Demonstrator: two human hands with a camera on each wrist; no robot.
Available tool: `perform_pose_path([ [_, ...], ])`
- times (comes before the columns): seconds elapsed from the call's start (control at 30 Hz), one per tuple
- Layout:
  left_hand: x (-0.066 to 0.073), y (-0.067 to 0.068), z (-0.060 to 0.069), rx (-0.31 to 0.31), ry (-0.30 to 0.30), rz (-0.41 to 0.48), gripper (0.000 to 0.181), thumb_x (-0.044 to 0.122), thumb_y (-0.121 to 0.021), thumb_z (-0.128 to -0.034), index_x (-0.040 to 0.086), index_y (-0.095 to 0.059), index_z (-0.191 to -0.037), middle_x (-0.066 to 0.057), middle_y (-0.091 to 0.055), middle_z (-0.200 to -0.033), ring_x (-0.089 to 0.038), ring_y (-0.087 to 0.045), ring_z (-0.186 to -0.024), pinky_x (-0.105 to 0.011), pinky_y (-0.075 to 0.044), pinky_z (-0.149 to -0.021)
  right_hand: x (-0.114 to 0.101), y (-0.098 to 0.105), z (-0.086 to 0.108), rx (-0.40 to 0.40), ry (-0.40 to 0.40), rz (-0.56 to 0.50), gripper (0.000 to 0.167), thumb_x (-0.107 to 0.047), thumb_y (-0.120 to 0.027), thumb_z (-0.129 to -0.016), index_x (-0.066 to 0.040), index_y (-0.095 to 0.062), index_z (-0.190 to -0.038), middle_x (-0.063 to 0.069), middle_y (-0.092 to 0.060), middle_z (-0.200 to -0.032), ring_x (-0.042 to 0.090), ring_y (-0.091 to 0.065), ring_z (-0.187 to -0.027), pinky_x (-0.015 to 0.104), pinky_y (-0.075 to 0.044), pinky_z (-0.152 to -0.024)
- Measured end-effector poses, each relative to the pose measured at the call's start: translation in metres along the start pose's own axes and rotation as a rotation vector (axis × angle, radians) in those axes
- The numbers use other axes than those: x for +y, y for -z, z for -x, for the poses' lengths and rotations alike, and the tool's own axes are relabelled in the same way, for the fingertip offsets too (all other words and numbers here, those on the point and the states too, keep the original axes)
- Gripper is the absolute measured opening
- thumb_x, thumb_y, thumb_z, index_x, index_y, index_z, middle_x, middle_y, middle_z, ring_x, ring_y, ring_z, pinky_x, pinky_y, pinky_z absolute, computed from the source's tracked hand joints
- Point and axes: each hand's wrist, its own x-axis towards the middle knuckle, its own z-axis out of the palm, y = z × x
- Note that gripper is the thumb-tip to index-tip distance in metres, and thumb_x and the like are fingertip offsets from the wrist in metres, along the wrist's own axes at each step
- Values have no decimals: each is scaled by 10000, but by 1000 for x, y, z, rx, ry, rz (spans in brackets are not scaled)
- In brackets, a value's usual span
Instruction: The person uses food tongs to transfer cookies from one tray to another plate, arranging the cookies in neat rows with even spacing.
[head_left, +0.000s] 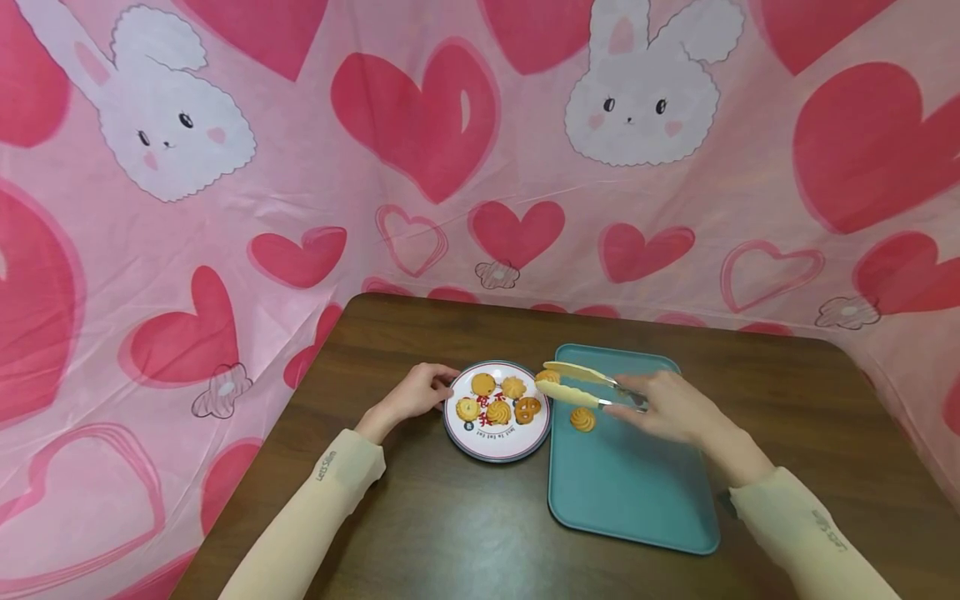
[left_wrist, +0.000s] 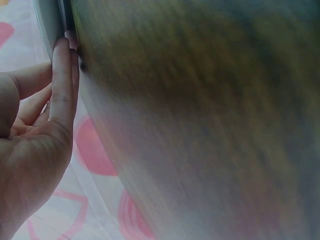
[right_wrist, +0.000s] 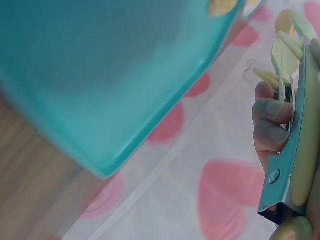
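Note:
My left hand (head_left: 422, 390) pinches the left rim of a white plate (head_left: 491, 450) with a dark edge; its fingers (left_wrist: 62, 85) meet the rim from beside and below. On the plate lie several cookies, among them a pretzel-shaped cookie (head_left: 527, 409) and a swirl cookie (head_left: 498, 412). My right hand (head_left: 667, 406) grips silver tongs (head_left: 573, 395) with pale yellow tips. Between the tips, over the plate's right edge and the tray's left edge, is another cookie (head_left: 548, 377), partly hidden by the tongs. A swirl cookie (head_left: 582, 419) lies on the teal tray (head_left: 630, 492) below the tongs.
Plate and tray sit side by side on a dark brown wooden table (head_left: 450, 533), their edges close together. Behind the table hangs a pink cloth (head_left: 540, 167) with hearts and rabbits. Pale sleeves cover both forearms.

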Motion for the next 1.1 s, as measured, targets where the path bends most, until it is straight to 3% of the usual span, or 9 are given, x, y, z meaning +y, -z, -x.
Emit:
perform_pose_path([
  [0.17,0,0,-1,-3,-9,-6,361,-1,-657,-937,12,-639,-1298,-92,-665,-1010,-203,-623,-810,-304,-592,-688,-18,-5,-9,0,80,2,417,-316,-811,-829,-47,-721,-1134,-153,-439,-628,-6,-348,-536,198,-330,-452],
  [0.27,0,0,-1,-3,-21,-10,359,-9,-654,-936,0,-637,-1295,-101,-668,-1006,-197,-625,-805,-302,-592,-676,-28,-9,-14,-23,84,-5,438,-361,-795,-842,-52,-721,-1143,-139,-529,-676,0,-397,-554,195,-363,-471],
  [0.43,0,0,-1,-7,-30,-13,362,-13,-655,-933,-7,-635,-1295,-109,-672,-1007,-194,-627,-796,-303,-592,-670,-42,-18,-21,-89,86,-6,549,-441,-746,-874,-8,-702,-1209,6,-725,-898,13,-482,-595,192,-413,-502],
  [0.5,0,1,-1,-8,-30,-14,362,-10,-657,-932,-4,-637,-1294,-107,-673,-1005,-192,-627,-791,-304,-592,-672,-47,-22,-25,-111,93,-19,570,-441,-744,-876,3,-692,-1229,56,-740,-956,11,-482,-583,193,-415,-489],
  [0.67,-1,0,-2,-10,-33,-16,358,-15,-655,-932,-10,-637,-1290,-105,-673,-989,-183,-625,-778,-306,-591,-662,-58,-35,-32,-153,110,-45,550,-437,-741,-881,-19,-694,-1235,21,-730,-888,-7,-443,-542,193,-417,-489],
  [0.87,-2,0,-2,-14,-50,-18,352,-24,-646,-933,-22,-635,-1286,-114,-672,-989,-176,-623,-776,-303,-589,-654,-67,-48,-38,-184,128,-26,566,-495,-699,-898,-34,-706,-1226,67,-745,-1048,14,-567,-652,235,-513,-622],
  [1.1,-1,1,-1,-18,-56,-19,354,-20,-642,-937,-21,-631,-1291,-115,-673,-998,-175,-624,-779,-306,-588,-659,-69,-57,-40,-238,91,-69,594,-536,-659,-915,-42,-699,-1242,46,-744,-970,-5,-439,-536,200,-376,-471],
])
